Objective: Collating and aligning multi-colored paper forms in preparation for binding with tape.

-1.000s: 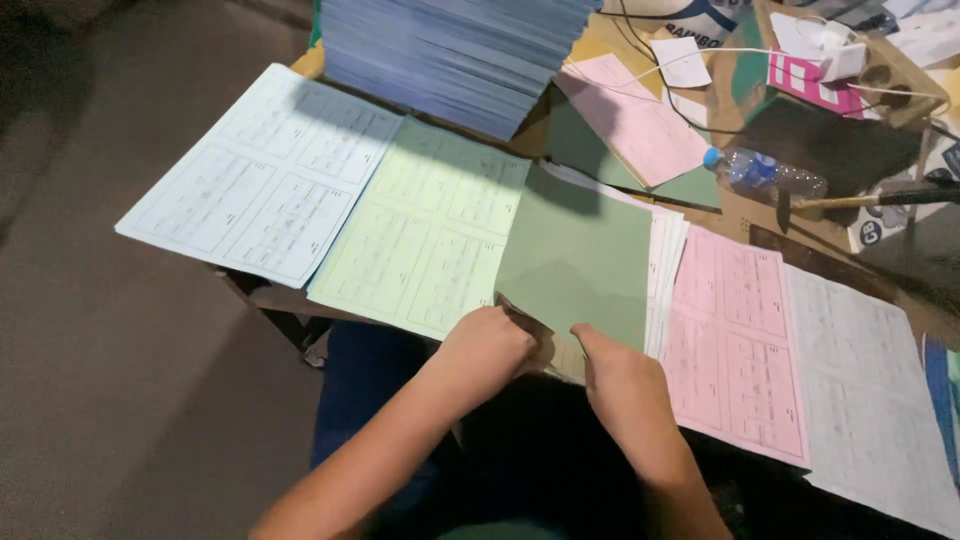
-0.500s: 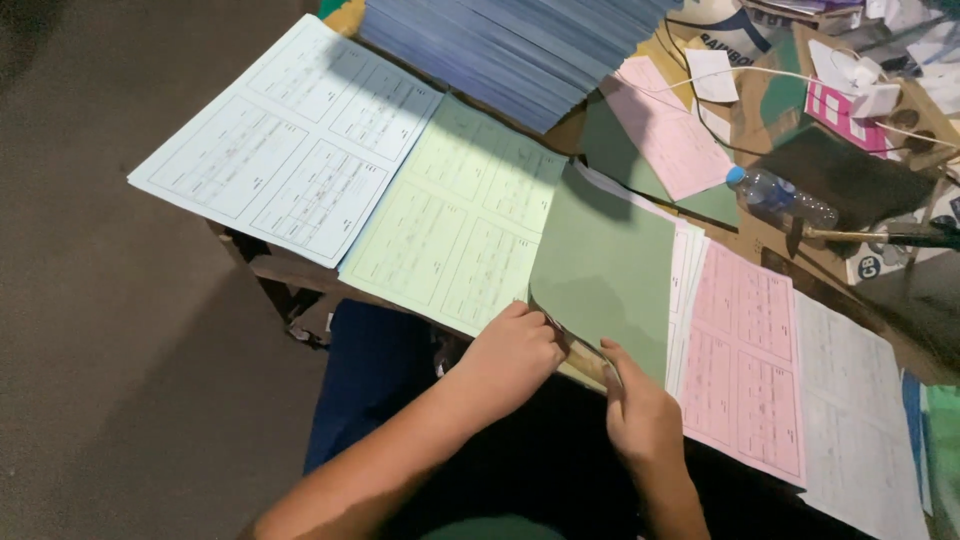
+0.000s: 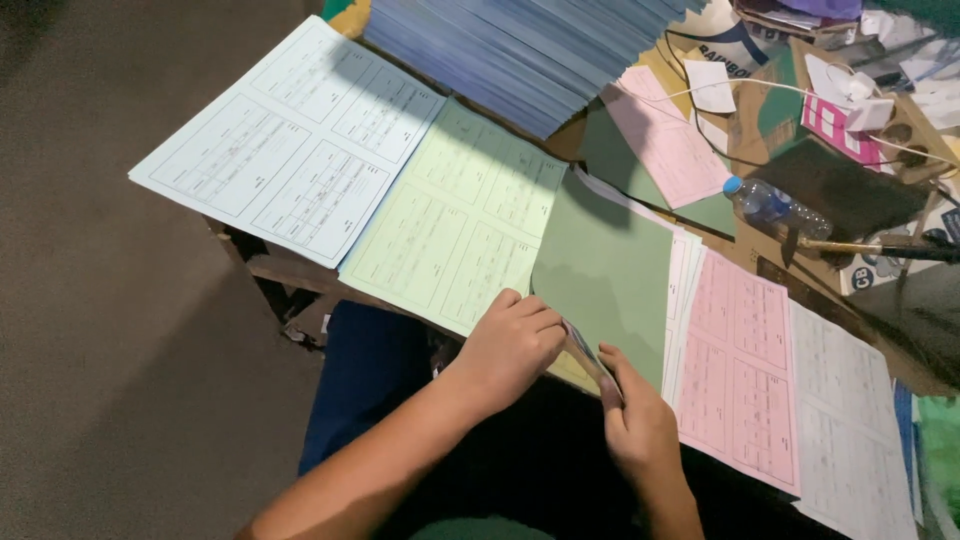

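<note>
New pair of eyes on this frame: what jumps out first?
Both hands at the near table edge: the left hand and right hand pinch the bottom edge of a plain green sheet. It lies in a row of printed forms: pale blue far left, light green, pink to the right. A tall blue paper stack sits behind.

Printed sheets laid out — four: blue (image 3: 285,140), yellow-green (image 3: 455,215), pink (image 3: 740,370), white (image 3: 850,420) — one bottle (image 3: 775,205).

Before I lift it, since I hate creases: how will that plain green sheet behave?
Probably floppy: the plain green sheet looks thin and lies flat. Likely light, since both hands lift only its near edge. It may slide over the white sheets beneath.
</note>
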